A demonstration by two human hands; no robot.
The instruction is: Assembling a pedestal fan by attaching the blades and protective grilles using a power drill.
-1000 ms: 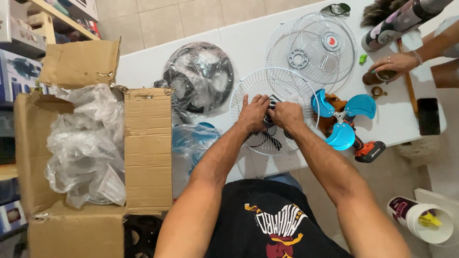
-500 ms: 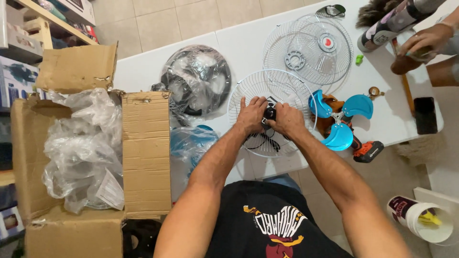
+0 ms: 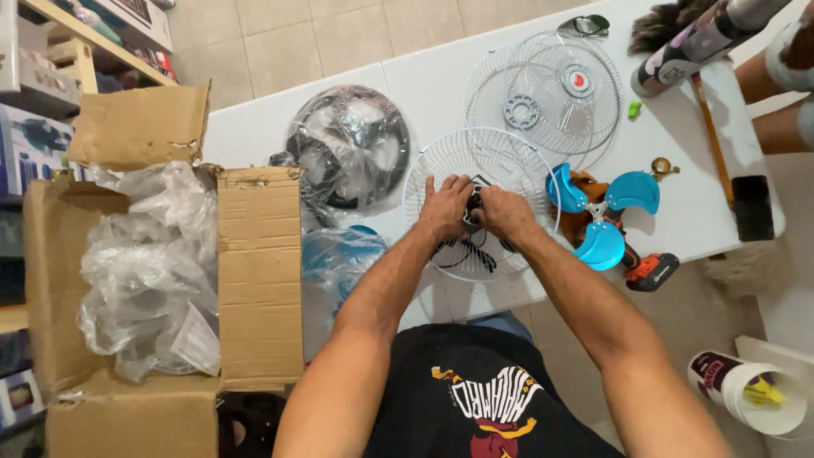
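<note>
A white wire fan grille lies on the white table right in front of me. Both my hands meet at its middle, over a small black hub part. My left hand and my right hand each pinch that part from either side. To the right of the grille lies a blue three-bladed fan propeller on a brown object.
An open cardboard box full of clear plastic wrap stands at my left. A plastic-wrapped round black part and further wire grilles lie farther back. A red and black power tool, a black phone and another person's arm are at the right.
The other person's hand at the top right has drawn back from the table. My hands have stayed at the grille's hub with only small finger shifts.
</note>
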